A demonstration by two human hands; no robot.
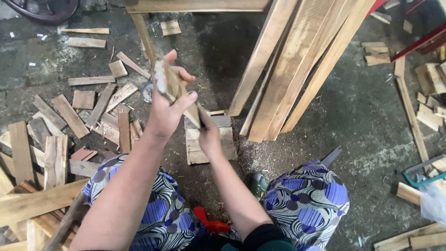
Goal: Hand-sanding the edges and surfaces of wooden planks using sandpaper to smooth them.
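My left hand (168,108) is raised in front of me and grips a short wooden piece (173,87) with a white smear of glue on its upper end. My right hand (209,137) sits lower, by the piece's bottom end, fingers closed near it; whether it holds the same piece is hard to tell. Directly below the hands lies a small stack of flat wooden blocks (223,144) on the dusty floor. My knees, in blue patterned cloth (306,204), frame the bottom of the view.
Long planks (297,65) lean against a wooden frame (195,5) at the top right. Several short offcuts (69,116) litter the floor on the left, more (429,93) at the right. A small round tin (147,91) lies behind my left hand. A red-handled tool (211,224) rests between my knees.
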